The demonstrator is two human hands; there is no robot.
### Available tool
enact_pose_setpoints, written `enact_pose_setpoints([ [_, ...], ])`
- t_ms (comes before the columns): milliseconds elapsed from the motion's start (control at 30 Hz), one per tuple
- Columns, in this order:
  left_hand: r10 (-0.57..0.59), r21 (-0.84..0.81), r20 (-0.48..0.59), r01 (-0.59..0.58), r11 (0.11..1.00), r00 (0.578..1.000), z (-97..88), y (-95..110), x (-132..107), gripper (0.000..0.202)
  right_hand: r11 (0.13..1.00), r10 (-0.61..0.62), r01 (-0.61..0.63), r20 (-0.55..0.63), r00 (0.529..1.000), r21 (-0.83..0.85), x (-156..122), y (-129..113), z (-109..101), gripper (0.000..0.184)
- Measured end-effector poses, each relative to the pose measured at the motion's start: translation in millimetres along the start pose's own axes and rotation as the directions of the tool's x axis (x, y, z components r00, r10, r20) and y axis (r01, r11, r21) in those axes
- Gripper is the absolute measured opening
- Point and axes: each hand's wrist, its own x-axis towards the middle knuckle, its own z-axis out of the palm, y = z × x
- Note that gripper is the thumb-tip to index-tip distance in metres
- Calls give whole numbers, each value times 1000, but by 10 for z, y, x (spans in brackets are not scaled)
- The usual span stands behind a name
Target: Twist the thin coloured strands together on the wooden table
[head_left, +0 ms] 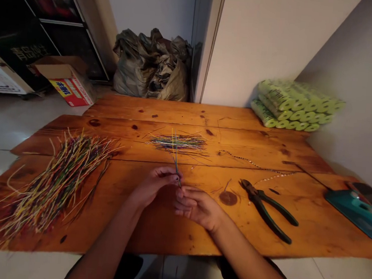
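Over the near middle of the wooden table, my left hand (161,183) and my right hand (199,208) meet, both closed on a few thin coloured wires (176,158). The wires stick up and away from my fingers, yellow and bluish-green among them. My left hand pinches them above, and my right fingers grip near their lower end. Beyond my hands lies a small pile of cut wires (185,144). To the left spreads a larger heap of multicoloured wires (61,180). Pliers (266,209) with dark green handles rest to the right of my right hand, jaws slightly apart.
A twisted thin strand (249,161) runs across the wooden table (151,236). At its right edge sits a teal tray-like object (355,211). Green-wrapped rolls (296,105) are stacked at the back right. Behind are filled bags (151,67) and an opened carton (69,83).
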Motion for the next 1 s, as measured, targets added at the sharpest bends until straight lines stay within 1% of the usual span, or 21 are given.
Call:
enact_pose_setpoints([
  [100,-27,32,32,25,999,999,0,13,-5,19,993,5,-9,32,999,119,-15,62,51,10],
  [167,-16,37,32,14,999,999,1,10,0,19,995,-2,1,11,1000,105,-26,72,68,12],
  [200,-8,34,27,7,999,1000,-1,5,6,18,999,-21,22,-16,1000,47,-29,64,66,14],
  [267,7,32,13,-7,999,1000,-6,-12,22,17,982,-87,71,-90,992,-174,-34,18,42,22],
  [333,18,46,10,-18,999,1000,-9,-33,38,16,901,-195,107,-174,965,-420,-38,-63,-1,29],
  [367,17,56,14,-18,998,1000,-8,-45,43,16,853,-266,128,-212,940,-506,-42,-113,-23,29],
  [400,11,71,24,-12,997,1000,-2,-56,47,16,809,-347,157,-244,906,-566,-49,-165,-41,27],
  [467,-12,127,56,5,992,998,18,-81,53,15,727,-514,242,-275,813,-642,-75,-268,-62,23],
  [533,-27,229,97,4,973,995,48,-110,59,13,638,-631,301,-257,732,-708,-111,-355,-60,23],
  [600,0,342,134,-46,939,991,81,-138,68,11,543,-707,325,-212,675,-774,-149,-417,-46,25],
  [667,72,422,140,-125,898,988,112,-160,75,10,435,-776,343,-153,612,-833,-180,-453,-35,29],
  [733,192,470,118,-225,854,974,140,-176,73,10,318,-835,356,-82,543,-879,-200,-465,-32,32],
  [833,363,533,104,-360,766,926,171,-195,64,9,154,-889,352,26,458,-923,-208,-463,-27,36],
  [933,445,598,139,-433,674,885,197,-217,61,8,24,-906,329,119,407,-944,-187,-483,17,39],
  [1000,480,623,173,-474,623,860,214,-232,64,8,-55,-899,306,180,399,-950,-167,-528,85,39],
])
